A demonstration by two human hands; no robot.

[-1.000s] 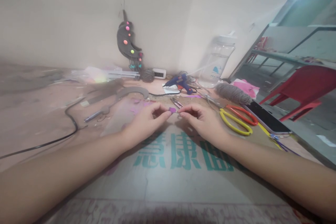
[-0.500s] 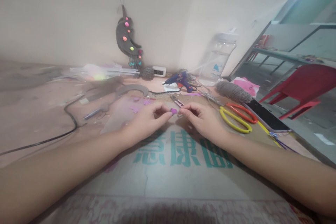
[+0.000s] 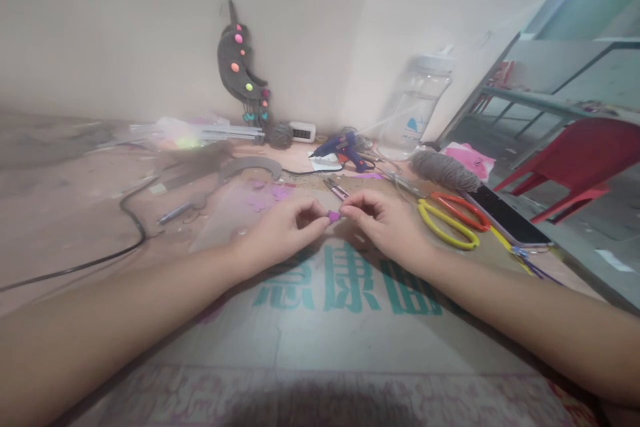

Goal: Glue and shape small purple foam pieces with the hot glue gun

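Purple scrap partly behind fingertips

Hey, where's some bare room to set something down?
The board looks free between the forearms, nearer than the teal characters. A patch of table left of the bend in the black cable looks bare, though blurred. It's crowded beyond and right of the right hand: glue gun, bottle, grey yarn, scissors, phone.

Table: pinkish top, rear edge along wall. Cardboard sheet with green lettering lies flat across the near middle. Left: black cord, curving; thin pen-like tool. Rear, left to right: grey yarn ball, white box just beside it, clear bottle standing. Right: grey yarn skein; dark-screened phone near the table's right edge.
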